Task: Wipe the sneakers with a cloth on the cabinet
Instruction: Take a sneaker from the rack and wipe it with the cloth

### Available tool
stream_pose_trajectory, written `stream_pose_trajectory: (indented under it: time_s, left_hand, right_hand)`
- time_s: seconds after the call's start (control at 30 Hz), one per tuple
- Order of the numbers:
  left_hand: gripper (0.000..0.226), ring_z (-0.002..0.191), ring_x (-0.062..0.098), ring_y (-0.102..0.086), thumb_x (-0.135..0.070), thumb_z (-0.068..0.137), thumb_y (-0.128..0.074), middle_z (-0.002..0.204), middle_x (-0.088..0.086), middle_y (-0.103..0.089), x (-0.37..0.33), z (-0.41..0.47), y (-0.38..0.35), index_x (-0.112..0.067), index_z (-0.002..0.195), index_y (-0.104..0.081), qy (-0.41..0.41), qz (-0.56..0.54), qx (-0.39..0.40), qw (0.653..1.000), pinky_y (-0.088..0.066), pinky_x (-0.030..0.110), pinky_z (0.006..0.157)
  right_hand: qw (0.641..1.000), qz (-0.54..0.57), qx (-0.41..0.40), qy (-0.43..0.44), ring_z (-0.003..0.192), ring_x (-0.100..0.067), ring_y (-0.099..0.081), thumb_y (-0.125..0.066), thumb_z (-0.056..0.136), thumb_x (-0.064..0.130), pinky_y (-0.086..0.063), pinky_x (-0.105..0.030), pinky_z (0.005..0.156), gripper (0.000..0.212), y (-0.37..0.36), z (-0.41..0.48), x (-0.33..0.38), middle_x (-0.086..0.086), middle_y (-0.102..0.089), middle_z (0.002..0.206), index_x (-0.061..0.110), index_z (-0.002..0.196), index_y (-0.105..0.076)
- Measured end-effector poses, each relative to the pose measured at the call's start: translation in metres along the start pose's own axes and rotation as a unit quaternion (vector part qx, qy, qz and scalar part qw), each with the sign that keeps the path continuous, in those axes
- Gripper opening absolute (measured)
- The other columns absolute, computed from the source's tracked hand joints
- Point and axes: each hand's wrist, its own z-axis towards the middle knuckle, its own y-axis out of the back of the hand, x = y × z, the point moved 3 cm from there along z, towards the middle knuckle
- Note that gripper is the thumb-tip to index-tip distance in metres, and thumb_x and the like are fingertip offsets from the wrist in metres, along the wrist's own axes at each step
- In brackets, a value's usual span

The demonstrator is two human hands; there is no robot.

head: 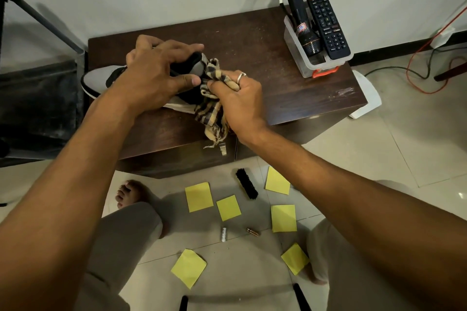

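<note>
Hands: my left hand (154, 78) curls over the top of the sneaker (97, 81), fingers and thumb gripping its right end. My right hand (240, 101), with a ring (241, 75) on one finger, clutches the bunched cloth (212, 111) and presses it against that same end.

Sneaker: grey and black with a pale sole, lying on the cabinet (278, 63) near its left side, toe pointing left.

Cloth: tan with dark stripes, its frayed tail hanging over the cabinet's near edge.

Cabinet, far right corner: clear box (303, 68) holding a black torch (298, 15) and a remote (328, 23), both leaning toward the wall.

Floor (404, 146), near side: black brush (247, 183); six yellow notes (199, 196), scattered; two batteries (224, 234) lying among the notes. My bare foot (129, 193) is left of them.
</note>
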Motion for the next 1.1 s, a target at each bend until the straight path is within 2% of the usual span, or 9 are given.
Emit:
stream_pose_trajectory:
  time_s: [0.17,0.33,0.43,0.57,0.67,0.77,0.87,1.0,1.1]
  left_hand:
    - [0.060,0.142,0.022,-0.022,-0.045,0.090,-0.072,0.144,-0.018,-0.030,0.002,0.000,0.002,-0.059,0.142,-0.046,0.001,-0.006,0.004,1.000,-0.025,0.041,0.118]
    - [0.057,0.144,0.019,-0.022,-0.051,0.087,-0.073,0.140,-0.016,-0.029,0.004,-0.002,0.004,-0.063,0.137,-0.048,0.000,-0.029,0.010,1.000,-0.029,0.039,0.116]
    - [0.058,0.143,0.019,-0.023,-0.045,0.088,-0.074,0.140,-0.016,-0.030,0.008,0.001,0.001,-0.063,0.136,-0.048,0.006,-0.031,0.012,0.999,-0.031,0.039,0.115]
    - [0.061,0.144,0.017,-0.023,-0.046,0.085,-0.078,0.147,-0.011,-0.033,0.012,0.004,0.002,-0.065,0.135,-0.048,0.006,-0.042,0.016,0.999,-0.032,0.043,0.118]
    - [0.058,0.146,0.016,-0.021,-0.053,0.083,-0.077,0.139,-0.026,-0.036,0.008,0.003,0.004,-0.064,0.133,-0.049,-0.011,-0.030,0.021,0.999,-0.029,0.046,0.121]
    - [0.062,0.154,0.020,-0.006,-0.082,0.074,-0.057,0.158,-0.025,-0.030,0.001,0.002,0.002,-0.057,0.131,-0.054,-0.031,0.016,-0.004,0.999,-0.006,0.062,0.123]
    - [0.058,0.155,0.036,0.018,-0.087,0.085,-0.038,0.171,0.000,-0.003,-0.007,-0.004,-0.012,-0.047,0.123,-0.059,0.075,0.027,-0.124,0.989,0.019,0.067,0.113]
    - [0.087,0.153,0.042,0.021,-0.092,0.080,-0.038,0.169,0.009,0.015,-0.016,-0.008,-0.031,-0.037,0.147,-0.036,0.214,-0.089,-0.158,0.960,-0.001,0.071,0.118]
    - [0.080,0.155,0.040,0.009,-0.081,0.083,-0.054,0.168,0.007,0.010,-0.016,-0.005,-0.031,-0.036,0.145,-0.034,0.223,-0.138,-0.149,0.954,-0.018,0.057,0.121]
  right_hand:
    - [0.996,-0.073,0.042,-0.006,0.074,-0.015,-0.066,-0.071,0.084,0.004,-0.055,-0.035,0.069,0.011,0.010,-0.008,-0.005,-0.007,-0.071,0.084,0.014,0.081,-0.076]
    - [0.997,-0.037,-0.068,0.011,0.085,-0.006,-0.068,-0.070,0.088,0.010,-0.059,-0.027,0.076,0.017,0.013,-0.002,-0.011,0.002,-0.071,0.094,0.016,0.101,-0.078]
    - [0.996,-0.082,0.008,0.041,0.087,-0.008,-0.064,-0.070,0.091,0.011,-0.053,-0.020,0.073,0.024,0.004,-0.005,-0.012,-0.002,-0.064,0.098,0.016,0.114,-0.076]
    - [0.963,-0.246,0.068,0.083,0.082,-0.008,-0.059,-0.071,0.090,0.014,-0.049,-0.022,0.068,0.021,0.009,-0.002,-0.007,0.004,-0.059,0.092,0.018,0.109,-0.078]
    - [0.931,-0.341,0.104,0.079,0.075,-0.008,-0.062,-0.070,0.088,0.018,-0.052,-0.028,0.063,0.010,0.018,0.005,-0.003,0.005,-0.065,0.084,0.021,0.092,-0.079]
    - [0.950,-0.300,0.054,0.064,0.069,-0.002,-0.063,-0.070,0.087,0.016,-0.054,-0.027,0.059,0.009,0.029,0.014,-0.001,0.010,-0.065,0.076,0.017,0.079,-0.075]
    - [0.986,-0.154,0.020,0.067,0.094,-0.002,-0.067,-0.070,0.091,0.014,-0.057,-0.022,0.082,0.023,0.026,0.020,-0.002,0.004,-0.070,0.105,0.019,0.112,-0.078]
    - [0.985,-0.128,0.091,0.073,0.105,-0.009,-0.065,-0.067,0.093,0.009,-0.054,-0.022,0.092,0.036,0.006,0.015,-0.005,-0.002,-0.065,0.114,0.018,0.128,-0.070]
    - [0.970,-0.197,0.123,0.075,0.103,-0.012,-0.063,-0.066,0.094,0.011,-0.054,-0.024,0.090,0.035,0.008,0.013,-0.003,0.001,-0.061,0.109,0.020,0.128,-0.070]
